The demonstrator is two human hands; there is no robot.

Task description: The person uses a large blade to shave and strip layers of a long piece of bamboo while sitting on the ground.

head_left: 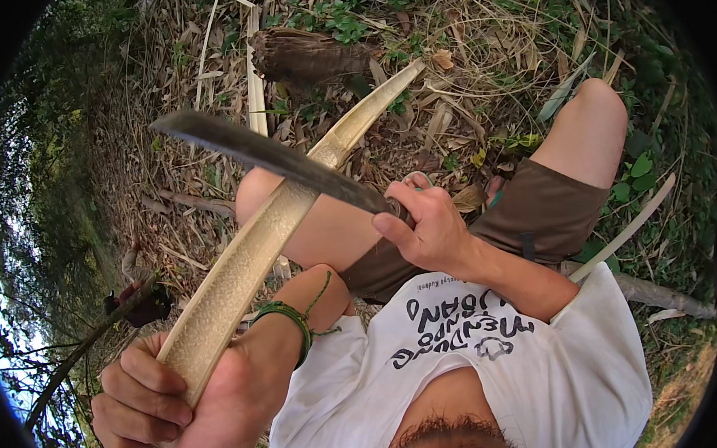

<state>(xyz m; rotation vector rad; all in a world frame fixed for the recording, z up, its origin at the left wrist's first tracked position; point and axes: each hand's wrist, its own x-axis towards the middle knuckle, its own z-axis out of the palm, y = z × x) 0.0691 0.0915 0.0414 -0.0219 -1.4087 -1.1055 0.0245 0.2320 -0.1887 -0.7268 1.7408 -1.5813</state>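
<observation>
A long split bamboo strip (238,287), pale and hollowed like a trough, slants from the lower left up to the top middle. Fingers of my left hand (159,396) are wrapped round its near end; a green cord bracelet circles that wrist. My right hand (430,226) grips the handle of a machete (257,152), its dark blade pointing left. The blade crosses over the bamboo just below a node; whether it touches the surface, I cannot tell. Most of the handle is hidden in my fist.
Ground litter of dry leaves surrounds my bent legs. A brown piece of wood (310,57) lies ahead, with narrow bamboo strips (255,81) to its left. At my right are a pale strip (630,226) and a branch (663,293). Another person (140,294) is far left, among trees.
</observation>
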